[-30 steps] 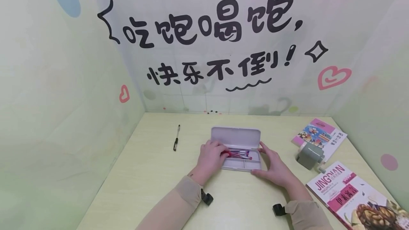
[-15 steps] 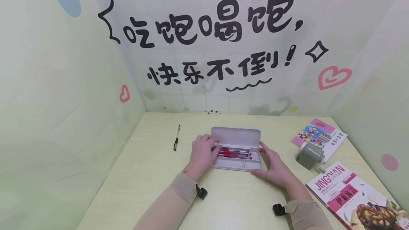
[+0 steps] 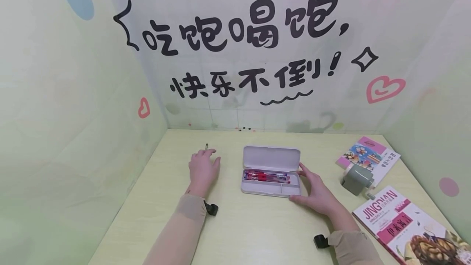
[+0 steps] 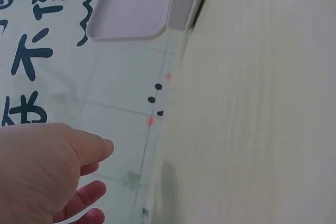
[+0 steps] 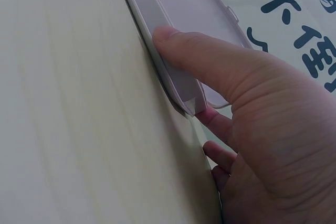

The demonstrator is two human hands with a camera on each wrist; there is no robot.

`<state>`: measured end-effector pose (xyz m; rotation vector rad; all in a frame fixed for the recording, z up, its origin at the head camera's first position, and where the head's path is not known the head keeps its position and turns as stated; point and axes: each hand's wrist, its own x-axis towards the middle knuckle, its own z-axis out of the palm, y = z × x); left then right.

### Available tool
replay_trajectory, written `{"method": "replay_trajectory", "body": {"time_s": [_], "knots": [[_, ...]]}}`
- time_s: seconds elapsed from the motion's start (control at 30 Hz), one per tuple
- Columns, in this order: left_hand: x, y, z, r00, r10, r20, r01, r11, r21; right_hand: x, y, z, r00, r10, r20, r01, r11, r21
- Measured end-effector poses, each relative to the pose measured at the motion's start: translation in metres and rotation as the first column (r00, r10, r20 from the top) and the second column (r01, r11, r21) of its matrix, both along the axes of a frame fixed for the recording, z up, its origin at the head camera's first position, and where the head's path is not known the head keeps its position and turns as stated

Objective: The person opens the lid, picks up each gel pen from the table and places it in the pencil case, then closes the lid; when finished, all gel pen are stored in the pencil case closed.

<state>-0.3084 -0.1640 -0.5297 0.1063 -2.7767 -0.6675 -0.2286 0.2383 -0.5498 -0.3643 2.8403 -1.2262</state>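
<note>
My left hand is over a black pen on the left of the table, hiding all but its far tip. Its thumb and fingers stand apart in the left wrist view, relaxed and with nothing between them. Toward the middle lies a pale lilac pencil case, lid raised. Several pens, some with red grips, fill its long rear compartment; the small front compartments hold none. My right hand grips the right end of the case. In the right wrist view its thumb presses the front wall, with fingers behind the end.
On the right stands a grey pencil sharpener with a crank, partly over a pink and blue booklet. A larger book lies nearer the front right edge. A printed wall sheet rises behind the table.
My left hand has let go of the pens in the case and moved left to the black pen. The right hand and the case have stayed in place.
</note>
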Motion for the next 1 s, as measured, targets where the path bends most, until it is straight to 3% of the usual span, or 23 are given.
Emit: {"method": "replay_trajectory", "body": {"time_s": [0.27,0.63,1.0], "knots": [[-0.004,-0.024,-0.005,0.996,0.063,0.057,-0.066,0.996,0.055,0.0,0.001,-0.002,1.0,0.001,0.0,-0.001,1.0,-0.005],[-0.009,-0.04,-0.016,0.983,0.107,0.146,-0.117,0.991,0.061,-0.002,0.001,-0.005,1.0,0.004,-0.002,-0.004,1.0,0.008],[-0.005,-0.042,-0.016,0.981,0.122,0.152,-0.133,0.989,0.067,-0.003,0.003,-0.008,1.0,-0.003,0.002,0.003,1.0,0.005]]}}
